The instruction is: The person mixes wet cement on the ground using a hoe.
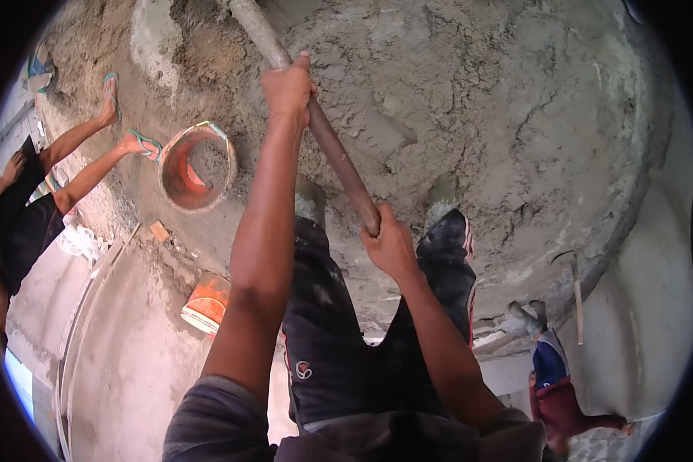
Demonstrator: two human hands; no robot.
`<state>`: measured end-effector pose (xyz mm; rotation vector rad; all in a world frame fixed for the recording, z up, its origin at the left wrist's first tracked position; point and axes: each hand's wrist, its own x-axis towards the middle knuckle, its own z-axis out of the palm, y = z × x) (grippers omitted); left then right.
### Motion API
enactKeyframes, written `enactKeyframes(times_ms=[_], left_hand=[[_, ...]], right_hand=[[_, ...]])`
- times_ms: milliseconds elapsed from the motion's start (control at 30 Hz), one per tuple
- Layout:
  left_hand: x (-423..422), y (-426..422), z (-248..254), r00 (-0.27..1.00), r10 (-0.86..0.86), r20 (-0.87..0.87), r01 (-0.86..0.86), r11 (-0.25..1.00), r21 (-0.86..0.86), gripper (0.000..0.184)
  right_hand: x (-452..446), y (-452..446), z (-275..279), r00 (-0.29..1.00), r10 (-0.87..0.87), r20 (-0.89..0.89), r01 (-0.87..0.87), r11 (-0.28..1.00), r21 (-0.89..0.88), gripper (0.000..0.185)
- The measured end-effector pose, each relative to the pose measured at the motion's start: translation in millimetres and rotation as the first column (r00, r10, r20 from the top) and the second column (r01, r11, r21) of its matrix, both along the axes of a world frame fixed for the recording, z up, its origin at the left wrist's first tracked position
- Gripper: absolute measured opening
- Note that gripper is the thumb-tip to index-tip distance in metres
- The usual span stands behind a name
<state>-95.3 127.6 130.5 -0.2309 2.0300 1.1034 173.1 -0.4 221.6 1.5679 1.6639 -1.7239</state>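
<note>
A long wooden handle (337,152) runs from the top edge down to the middle of the view. My left hand (287,91) is wrapped round its upper part, and my right hand (390,240) grips it close to its lower end. Whatever is fixed to the far end is out of view. Wet grey mortar (470,100) spreads under and beyond the handle. My feet stand in it, one on each side of the handle's lower end. An orange bucket (183,183), caked with mortar, sits to the left of my left forearm.
A second orange bucket (208,302) lies lower left near a brick piece (159,231). A person in sandals (35,192) is at the far left. Another person in a dark red top (558,404) is at the lower right, near a thin stick (578,300).
</note>
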Motion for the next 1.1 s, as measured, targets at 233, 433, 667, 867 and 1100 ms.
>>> enactKeyframes(times_ms=[233, 433, 667, 867, 1100], left_hand=[[120, -86, -98, 0.854, 0.099, 0.510, 0.074, 0.949, -0.307, 0.031], [142, -167, -59, 0.452, 0.137, 0.881, 0.028, 0.985, -0.168, 0.021], [50, -231, 28, 0.346, 0.209, 0.915, -0.148, 0.975, -0.166, 0.022], [-37, -293, 160, 0.592, 0.451, 0.668, -0.412, 0.882, -0.229, 0.014], [-64, -323, 124, 0.795, 0.607, -0.013, -0.606, 0.791, -0.085, 0.011]], right_hand=[[35, 0, 96, 0.956, 0.130, 0.263, -0.066, 0.969, -0.239, 0.056], [-19, 15, 208, 0.989, 0.147, -0.011, -0.142, 0.925, -0.354, 0.078], [-77, -32, 269, 0.911, 0.134, -0.389, -0.331, 0.800, -0.501, 0.091], [-79, -32, 320, 0.786, 0.314, -0.532, -0.590, 0.636, -0.497, 0.098], [-31, -69, 127, 0.612, 0.771, -0.173, -0.789, 0.610, -0.070, 0.073]])
